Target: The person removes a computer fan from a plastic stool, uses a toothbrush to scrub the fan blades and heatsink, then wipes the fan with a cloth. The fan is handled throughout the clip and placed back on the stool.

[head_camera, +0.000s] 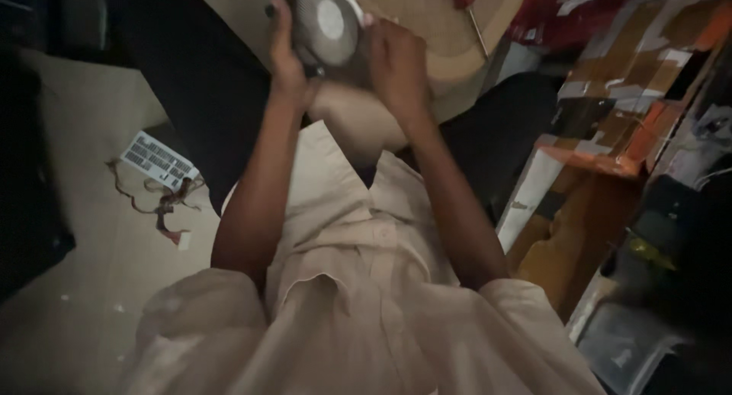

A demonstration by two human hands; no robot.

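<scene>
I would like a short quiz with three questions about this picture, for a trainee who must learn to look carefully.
1. True or false: both hands touch the round grey device.
2. Which tool lies on the woven mat beyond the hands? A) hammer B) screwdriver with red handle C) scissors
3. What lies on the floor to the person's left?

Key
1. True: the left hand grips its side and the right hand touches the other side.
2. B, the screwdriver.
3. A small white card with dark printed blocks and a bundle of thin wires.
</scene>
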